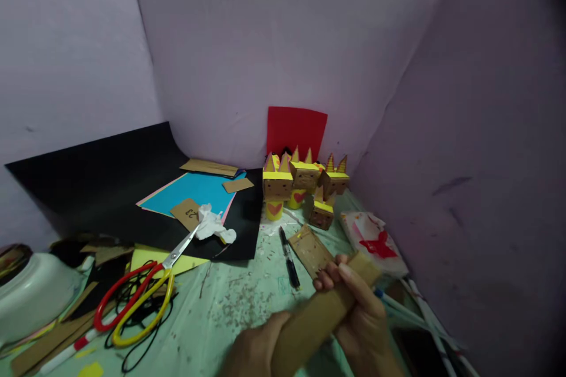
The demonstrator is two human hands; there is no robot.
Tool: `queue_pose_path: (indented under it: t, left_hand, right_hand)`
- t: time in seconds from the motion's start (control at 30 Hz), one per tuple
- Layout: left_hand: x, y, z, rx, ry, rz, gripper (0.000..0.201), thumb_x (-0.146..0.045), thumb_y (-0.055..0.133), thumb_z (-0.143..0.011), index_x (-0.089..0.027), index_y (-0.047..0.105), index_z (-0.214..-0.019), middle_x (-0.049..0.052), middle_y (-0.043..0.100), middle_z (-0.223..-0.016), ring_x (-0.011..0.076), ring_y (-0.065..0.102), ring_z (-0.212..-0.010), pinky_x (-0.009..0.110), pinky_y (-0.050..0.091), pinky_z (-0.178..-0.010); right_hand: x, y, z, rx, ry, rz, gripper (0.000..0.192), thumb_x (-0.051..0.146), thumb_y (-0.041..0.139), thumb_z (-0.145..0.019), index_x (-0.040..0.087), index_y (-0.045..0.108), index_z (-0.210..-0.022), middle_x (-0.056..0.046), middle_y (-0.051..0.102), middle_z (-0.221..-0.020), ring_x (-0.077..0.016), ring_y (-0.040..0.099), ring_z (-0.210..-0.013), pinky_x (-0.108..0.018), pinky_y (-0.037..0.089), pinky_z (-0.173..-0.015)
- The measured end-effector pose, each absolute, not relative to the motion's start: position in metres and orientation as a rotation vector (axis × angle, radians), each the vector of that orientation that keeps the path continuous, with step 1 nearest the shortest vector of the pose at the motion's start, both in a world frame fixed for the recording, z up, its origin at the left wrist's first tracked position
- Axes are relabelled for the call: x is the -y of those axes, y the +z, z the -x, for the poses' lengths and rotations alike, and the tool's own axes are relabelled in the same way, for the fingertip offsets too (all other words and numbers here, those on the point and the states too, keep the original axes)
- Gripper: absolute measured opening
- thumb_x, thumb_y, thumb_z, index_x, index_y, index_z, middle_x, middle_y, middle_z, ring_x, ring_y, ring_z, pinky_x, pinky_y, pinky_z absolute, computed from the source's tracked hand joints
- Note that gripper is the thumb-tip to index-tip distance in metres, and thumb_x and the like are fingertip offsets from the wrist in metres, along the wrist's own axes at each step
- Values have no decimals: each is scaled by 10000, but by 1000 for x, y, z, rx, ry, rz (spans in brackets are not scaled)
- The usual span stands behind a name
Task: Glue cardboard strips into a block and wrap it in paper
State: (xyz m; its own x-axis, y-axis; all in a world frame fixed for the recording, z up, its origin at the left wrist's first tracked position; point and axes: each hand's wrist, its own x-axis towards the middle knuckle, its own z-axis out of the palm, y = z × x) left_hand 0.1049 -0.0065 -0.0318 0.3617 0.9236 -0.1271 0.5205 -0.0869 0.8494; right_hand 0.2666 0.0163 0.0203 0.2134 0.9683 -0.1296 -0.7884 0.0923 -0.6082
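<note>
Both hands are working low in the view, at about 6 o'clock, on a brown cardboard tube [322, 312] that is lying slanted, its upper end pointing toward 1 o'clock. The right hand [362, 318] is wrapping around the tube's upper half, fingers [329, 277] curling closed over the top of it. The left hand [254, 353] is sitting against the tube's lower end at the frame edge; it is mostly cut off, so whether its fingers are closing on the tube cannot be told. Just past the tube at 12 o'clock, a flat cardboard piece [312, 250] is lying on the green table [239, 300], with a black pen [289, 259] beside it at 9 o'clock. Farther at 12, a group of small cardboard figures [305, 188] is standing before a red sheet [296, 129]. Well apart at 9 o'clock, scissors [141, 291] with red and yellow handles are lying near crumpled tissue [214, 225] and blue paper [194, 191] on a black sheet [110, 182].
</note>
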Motion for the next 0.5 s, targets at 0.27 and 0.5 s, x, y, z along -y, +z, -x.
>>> queue_pose_path:
  t: [0.27, 0.5]
  left_hand:
    - [7, -17, -111, -1210, 563, -1516, 205, -156, 551, -584, -169, 590, -784, -3, 585, -674, 150, 517, -594, 229, 405, -519]
    - [7, -8, -114, -1208, 581, -1509, 230, -184, 559, -554, -178, 576, -784, 8, 597, -674, 185, 567, -615, 251, 439, -539]
  right_hand:
    - [-10, 7, -223, 397, 1427, 741, 408, 311, 855, -486, 188, 616, -792, 28, 634, -564, -138, 600, -511, -254, 496, -528]
    - [-8, -5, -211, 435, 1382, 817, 329, 297, 795, -547, 198, 548, -742, 64, 550, -460, -115, 507, -422, -251, 447, -470]
